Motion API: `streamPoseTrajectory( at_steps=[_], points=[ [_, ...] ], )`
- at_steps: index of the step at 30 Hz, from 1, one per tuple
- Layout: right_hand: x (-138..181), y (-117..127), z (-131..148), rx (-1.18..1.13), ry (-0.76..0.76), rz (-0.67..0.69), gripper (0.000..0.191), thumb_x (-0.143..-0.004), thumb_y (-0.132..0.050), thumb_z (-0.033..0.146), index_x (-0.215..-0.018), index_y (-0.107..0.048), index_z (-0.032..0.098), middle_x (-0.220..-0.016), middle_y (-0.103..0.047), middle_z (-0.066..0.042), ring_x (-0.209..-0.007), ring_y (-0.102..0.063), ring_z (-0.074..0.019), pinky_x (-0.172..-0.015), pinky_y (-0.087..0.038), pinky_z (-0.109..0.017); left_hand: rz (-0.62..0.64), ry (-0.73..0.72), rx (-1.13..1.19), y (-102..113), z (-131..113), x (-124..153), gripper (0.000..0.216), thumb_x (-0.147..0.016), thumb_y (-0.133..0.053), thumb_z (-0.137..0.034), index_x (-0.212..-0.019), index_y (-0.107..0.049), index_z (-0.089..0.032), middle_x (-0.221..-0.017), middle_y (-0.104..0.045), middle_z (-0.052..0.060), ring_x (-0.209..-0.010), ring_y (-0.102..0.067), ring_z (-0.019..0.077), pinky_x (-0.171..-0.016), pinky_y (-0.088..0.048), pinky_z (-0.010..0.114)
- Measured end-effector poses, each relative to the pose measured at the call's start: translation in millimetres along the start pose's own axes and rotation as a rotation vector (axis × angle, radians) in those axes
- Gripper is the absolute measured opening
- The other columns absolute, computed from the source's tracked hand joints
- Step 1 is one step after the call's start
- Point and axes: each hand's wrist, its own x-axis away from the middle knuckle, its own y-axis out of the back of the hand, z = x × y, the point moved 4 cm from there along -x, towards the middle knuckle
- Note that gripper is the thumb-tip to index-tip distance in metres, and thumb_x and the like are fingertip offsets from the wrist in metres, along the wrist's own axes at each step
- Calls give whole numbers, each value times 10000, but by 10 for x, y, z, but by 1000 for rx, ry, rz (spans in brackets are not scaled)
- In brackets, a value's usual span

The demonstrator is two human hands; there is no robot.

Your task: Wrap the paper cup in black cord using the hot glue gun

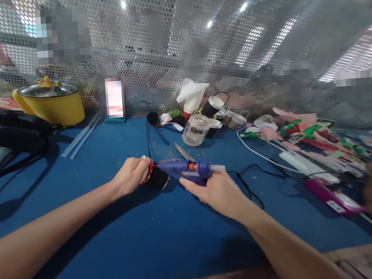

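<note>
The winding of a small white cup (158, 177), seemingly paper, looks well advanced but unfinished: black cord covers most of its side, while 1 red patterned band (151, 171) near the end held by the left hand (130, 175) is bare of it. The cup lies tilted on its side just above or on the blue table (132, 241), in front of the person; which of the 2 I cannot tell. The left grip pinches the cup at that end, fingers and thumb closed on it. The right grip is wrapped around the handle of a blue plastic hot-glue gun (181, 167), and the right hand (220, 192) points its nozzle at the cord-covered side, touching or nearly so. A thin black cord strand (147, 136) runs from the cup to a round black bundle (153, 118), so the cord appears uncut; covering the band, if that is wanted, and freeing the strand seem left. Metal scissors (183, 151) lie just behind the gun, and 1 similar black-sided white cup (207, 109) rests farther back, apparently further along
</note>
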Motion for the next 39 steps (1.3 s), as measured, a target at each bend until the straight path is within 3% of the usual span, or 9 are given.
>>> streamPoseTrajectory(
  at_steps=[5,24,39],
  points=[
    [-23,3,-39,-65,-24,26,201,-722,-486,280,-548,-511,183,-364,-457,54,-388,-472,-101,-462,-404,-221,13,-49,-40,-10,-1,9,382,-770,-253,-394,-468,-313,-167,-461,-246,-44,-447,-247,78,-431,-198,221],
    [-86,-12,-54,-115,-20,66,248,-724,-483,258,-488,-480,181,-337,-441,54,-351,-440,-91,-432,-388,-220,5,-55,-26,-1,32,19,387,-766,-258,-393,-453,-314,-173,-437,-261,-45,-416,-260,74,-403,-212,210],
    [-76,8,-37,-128,-10,48,218,-723,-478,249,-519,-503,180,-331,-428,60,-359,-441,-91,-427,-379,-215,14,-149,-132,1,-39,43,403,-784,-243,-360,-428,-279,-174,-426,-280,-40,-420,-264,69,-411,-220,208]
  ],
)
